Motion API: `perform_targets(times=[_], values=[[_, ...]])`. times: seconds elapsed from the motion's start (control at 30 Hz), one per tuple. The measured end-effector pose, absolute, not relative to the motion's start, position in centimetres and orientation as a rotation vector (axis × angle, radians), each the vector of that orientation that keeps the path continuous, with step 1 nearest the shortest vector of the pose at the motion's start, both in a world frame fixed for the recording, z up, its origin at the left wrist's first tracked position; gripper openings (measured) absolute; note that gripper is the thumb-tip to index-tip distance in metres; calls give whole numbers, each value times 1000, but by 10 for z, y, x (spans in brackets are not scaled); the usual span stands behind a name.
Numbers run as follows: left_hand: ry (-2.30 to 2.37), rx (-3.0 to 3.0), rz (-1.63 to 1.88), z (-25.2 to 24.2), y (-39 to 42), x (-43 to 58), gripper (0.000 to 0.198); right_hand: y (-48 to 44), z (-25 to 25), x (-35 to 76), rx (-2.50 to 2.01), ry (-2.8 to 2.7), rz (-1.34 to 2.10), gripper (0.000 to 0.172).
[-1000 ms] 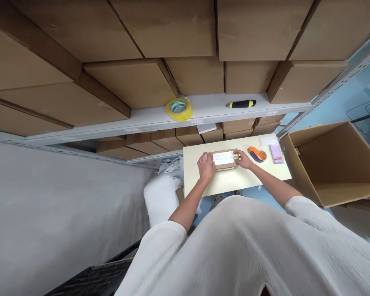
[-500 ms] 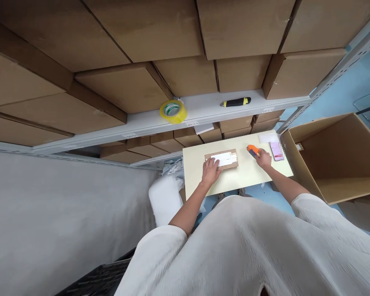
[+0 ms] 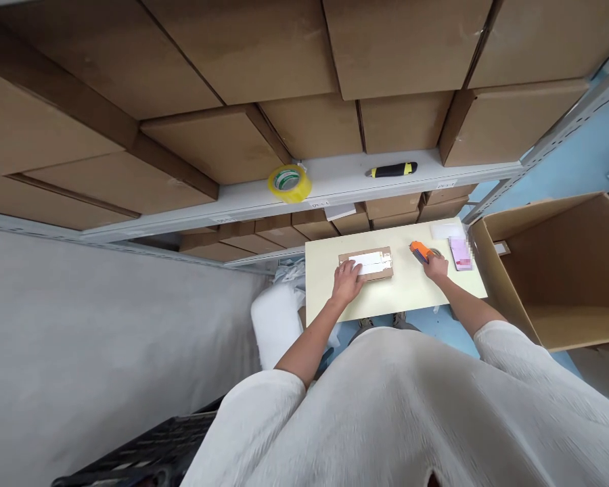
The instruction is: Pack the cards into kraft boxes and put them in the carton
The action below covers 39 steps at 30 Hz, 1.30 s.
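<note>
A small brown cardboard box (image 3: pixel 380 272) with a white label on top lies on the pale yellow table (image 3: pixel 325 308). Resting on its left end is my left hand (image 3: pixel 348 281), fingers spread over the label. My right hand (image 3: pixel 437 268) is wrapped round an orange tape dispenser (image 3: pixel 420 250), held over the table to the right of the box. Part of a tape roll shows beside the fingers; the grip itself is hidden by the hand. Just right of that hand lies a pink-and-white phone-like item (image 3: pixel 459 253), partly blurred out.
A shelf edge (image 3: pixel 335 173) crosses above the table, holding large cartons (image 3: pixel 406 122), a yellow tape roll (image 3: pixel 290 182) and a black-and-yellow utility knife (image 3: pixel 393 170). A big open carton (image 3: pixel 563 264) stands right. White foam wrap (image 3: pixel 277 325) is left, a black crate (image 3: pixel 147 439) lower left.
The view has shifted slightly, so everything sits a little differently in the picture. My left hand stays on the box, and my right hand keeps hold of the tape dispenser.
</note>
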<state>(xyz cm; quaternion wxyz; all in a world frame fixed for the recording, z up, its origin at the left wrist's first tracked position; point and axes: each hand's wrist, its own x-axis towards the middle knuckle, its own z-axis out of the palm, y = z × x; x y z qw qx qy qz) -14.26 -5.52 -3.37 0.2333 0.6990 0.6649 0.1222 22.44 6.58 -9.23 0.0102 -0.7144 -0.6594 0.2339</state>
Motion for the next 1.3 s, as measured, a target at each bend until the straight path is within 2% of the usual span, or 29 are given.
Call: perform_targets(times=[0.1, 0.27, 0.4, 0.57, 0.73, 0.83, 1.0, 1.2, 1.3], values=[[1821, 1907, 370, -36, -55, -143, 50, 68, -87, 231, -2237, -2092, 705, 27], [1805, 1905, 434, -38, -55, -144, 51, 76, -60, 238, -2200, -2071, 684, 41], [1797, 1913, 441, -39, -54, -145, 50, 91, -26, 232, -2056, -2015, 752, 40], [1799, 1924, 465, -39, -52, -146, 50, 107, 19, 199, -1518, -1982, 1281, 33], [1816, 1967, 416, -34, -52, -146, 50, 101, 32, 146, -1160, -1924, 1769, 47], [1816, 2004, 389, -31, -53, -147, 52, 96, 25, 118, -1084, -1897, 1890, 51], [1801, 2021, 397, -30, -54, -150, 51, 94, 15, 99, -1091, -1863, 1797, 55], [1795, 2007, 420, -33, -51, -151, 49, 86, 27, 95, -1144, -2065, 1556, 33], [1789, 2014, 403, -34, -50, -151, 50, 78, 36, 93, -1234, -2184, 1420, 42]])
